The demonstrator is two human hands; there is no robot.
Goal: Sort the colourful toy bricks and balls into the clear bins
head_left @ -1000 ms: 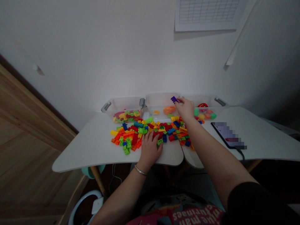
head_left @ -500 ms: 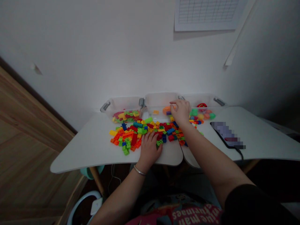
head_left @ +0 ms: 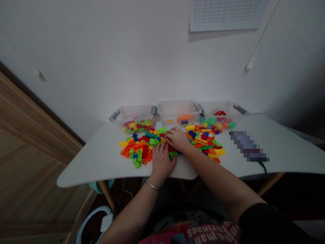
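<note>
A wide pile of coloured toy building bricks (head_left: pixel 146 149) covers the middle of the white table. My left hand (head_left: pixel 162 161) rests on the near side of the pile, palm down, its fingers stretched out and touching bricks. Right beside its fingertips, my right hand (head_left: pixel 179 139) reaches into the pile with curled fingers near some yellow bricks. Whatever those fingers hold, if anything, is hidden. Behind the pile, the clear middle box (head_left: pixel 175 105) holds a few orange and purple pieces.
The clear left box (head_left: pixel 134 110) holds red, yellow and green pieces. In the clear right box (head_left: pixel 228 106) lie round coloured pieces and something red. A blurred-out device (head_left: pixel 248 145) with a cable lies on the white table (head_left: pixel 86 162) at right. Behind stands a wall.
My right hand has come from above the middle box down and left into the brick pile, beside my left hand. My left hand stays nearly where it was.
</note>
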